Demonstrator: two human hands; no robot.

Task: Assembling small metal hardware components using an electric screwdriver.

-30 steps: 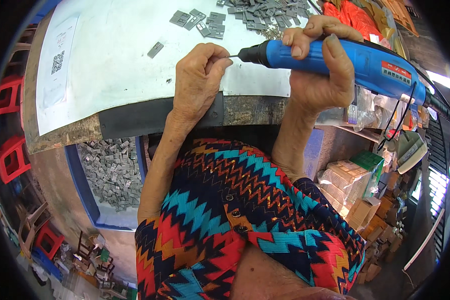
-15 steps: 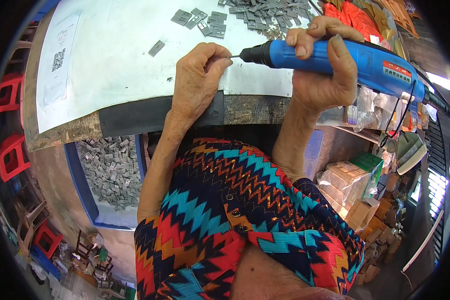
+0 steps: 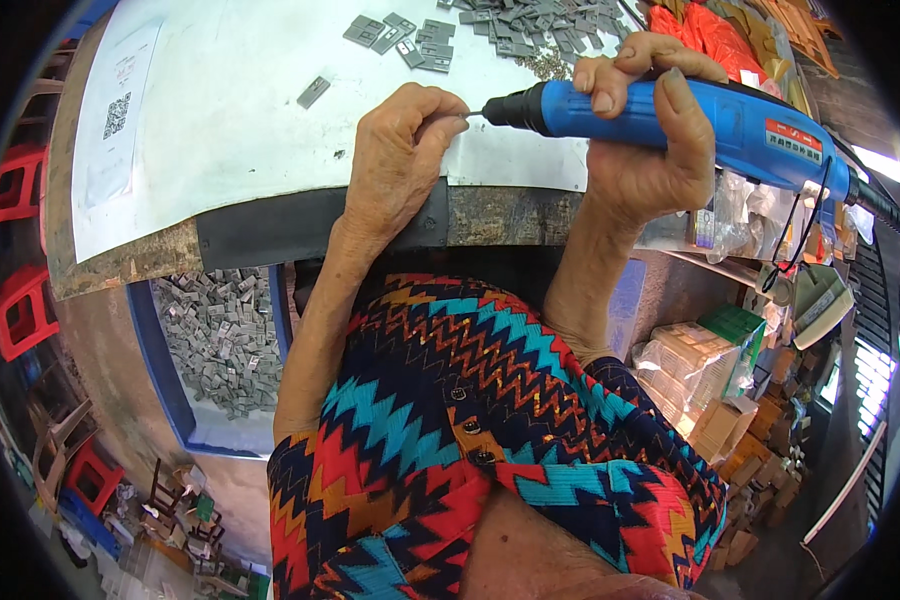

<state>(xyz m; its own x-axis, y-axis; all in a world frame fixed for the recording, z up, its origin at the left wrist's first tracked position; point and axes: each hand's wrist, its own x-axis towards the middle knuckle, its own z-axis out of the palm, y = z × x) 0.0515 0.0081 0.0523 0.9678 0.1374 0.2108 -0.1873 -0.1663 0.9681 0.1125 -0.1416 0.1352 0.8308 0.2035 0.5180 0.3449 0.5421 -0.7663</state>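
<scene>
The right hand's grip [image 3: 645, 178] is sitting at 2 o'clock, closing around an electric screwdriver [image 3: 735, 125], with fingers reaching over its top edge and the thumb lying across its front. The screwdriver is showing a long, rounded, bright blue body, a red-and-white label near its rear and a ribbed black nose [image 3: 518, 109] pointing toward 9 o'clock. A black cord [image 3: 875, 203] is leaving its rear end, and a dark loop is dangling beneath. From the nose, a thin bit [image 3: 476, 113] is running to the left hand's grip [image 3: 398, 145], between 11 and 12 o'clock. There the thumb and forefinger are curling close together; anything between them is staying hidden, so I cannot tell what they are holding. On the white-covered surface [image 3: 220, 130], one grey plate [image 3: 313, 92] is lying alone at 11 o'clock, while a grey pile [image 3: 545, 22] is spreading between 12 and 1.
</scene>
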